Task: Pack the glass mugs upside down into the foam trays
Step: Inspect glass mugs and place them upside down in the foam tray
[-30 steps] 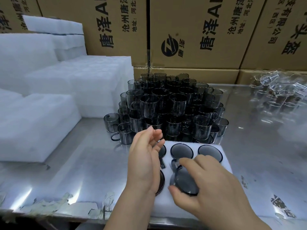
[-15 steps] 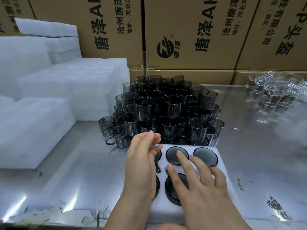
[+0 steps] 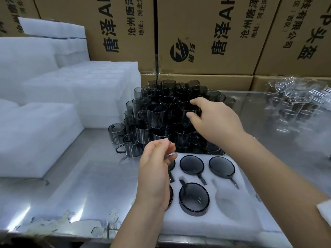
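A white foam tray lies at the table's near edge with several smoked-glass mugs set upside down in its holes, among them one in the front middle. The front right hole holds nothing. Behind the tray stands a stacked pile of smoked-glass mugs. My right hand reaches over the pile, fingers curled around the rim of a top mug. My left hand hovers over the tray's left side, fingers loosely apart, holding nothing and hiding the left mugs.
Stacks of white foam trays fill the left of the steel table. Clear glass mugs lie at the right. Cardboard boxes form a wall behind.
My right hand left the mug it set in the front middle hole and rose forward to the pile. My left hand stayed above the tray's left side.
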